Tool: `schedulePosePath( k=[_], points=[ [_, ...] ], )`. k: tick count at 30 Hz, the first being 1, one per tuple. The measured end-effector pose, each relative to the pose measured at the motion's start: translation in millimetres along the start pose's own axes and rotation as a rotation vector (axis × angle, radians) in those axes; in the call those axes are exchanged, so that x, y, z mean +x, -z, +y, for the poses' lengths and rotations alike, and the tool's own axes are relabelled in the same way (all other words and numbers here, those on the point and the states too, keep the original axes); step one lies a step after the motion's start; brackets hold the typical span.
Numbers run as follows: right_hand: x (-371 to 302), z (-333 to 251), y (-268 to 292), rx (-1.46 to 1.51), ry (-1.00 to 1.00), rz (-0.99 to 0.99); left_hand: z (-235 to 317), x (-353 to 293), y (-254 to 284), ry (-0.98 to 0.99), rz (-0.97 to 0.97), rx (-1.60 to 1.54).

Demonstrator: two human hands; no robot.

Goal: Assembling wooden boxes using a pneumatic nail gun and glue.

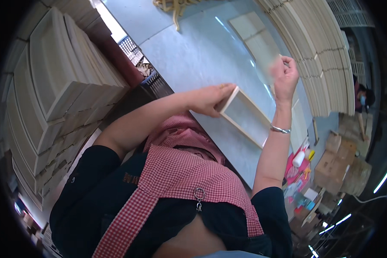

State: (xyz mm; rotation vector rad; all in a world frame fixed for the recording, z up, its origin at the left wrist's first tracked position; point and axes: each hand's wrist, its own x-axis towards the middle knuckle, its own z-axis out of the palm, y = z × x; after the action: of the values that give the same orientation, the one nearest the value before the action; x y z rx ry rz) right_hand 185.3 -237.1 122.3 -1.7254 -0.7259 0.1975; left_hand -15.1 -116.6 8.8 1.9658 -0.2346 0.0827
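Observation:
A shallow rectangular wooden frame (230, 100) with thin pale sides stands on the grey-blue table (180, 56); the tabletop shows through its middle. My left hand (210, 99) grips the short end of this frame, fingers over the outer side and thumb toward the near corner. Raised above the table beyond the frame's other end is my right hand (285, 77), its fingers curled in and partly smeared by motion. Whatever it may hold is too small to make out. Under its forearm, the frame's right end is partly hidden.
Pale flat boards (256, 36) lie on the table's far part, near curved wooden pieces (174, 8). Tall board stacks rise at left (51, 64) and right (314, 56). A white bottle (299, 159), a hammer (316, 131) and cardboard boxes (335, 163) are at right. Another person (361, 96) is beyond.

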Motion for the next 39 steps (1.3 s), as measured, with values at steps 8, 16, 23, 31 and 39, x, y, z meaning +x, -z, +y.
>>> schedulePosePath(
  k=[8, 16, 23, 31, 39],
  points=[
    [-64, 4, 5, -0.499, -0.081, -0.403, 14, 0, 9, 0.212, -0.112, -0.059],
    [-81, -5, 0, -0.561, -0.027, -0.581, 7, -3, 1, 0.180, -0.039, -0.067],
    [-114, -26, -7, -0.878, 0.196, -0.577, 9, 1, 6, 0.096, -0.050, 0.029],
    [-213, -37, -42, -0.828, 0.232, -0.560, 0, 9, 4, -0.048, 0.040, 0.488],
    [-310, 29, 132, -0.860, 0.042, 0.083, 7, 6, 14, 0.064, -0.011, 0.506]
  ],
)
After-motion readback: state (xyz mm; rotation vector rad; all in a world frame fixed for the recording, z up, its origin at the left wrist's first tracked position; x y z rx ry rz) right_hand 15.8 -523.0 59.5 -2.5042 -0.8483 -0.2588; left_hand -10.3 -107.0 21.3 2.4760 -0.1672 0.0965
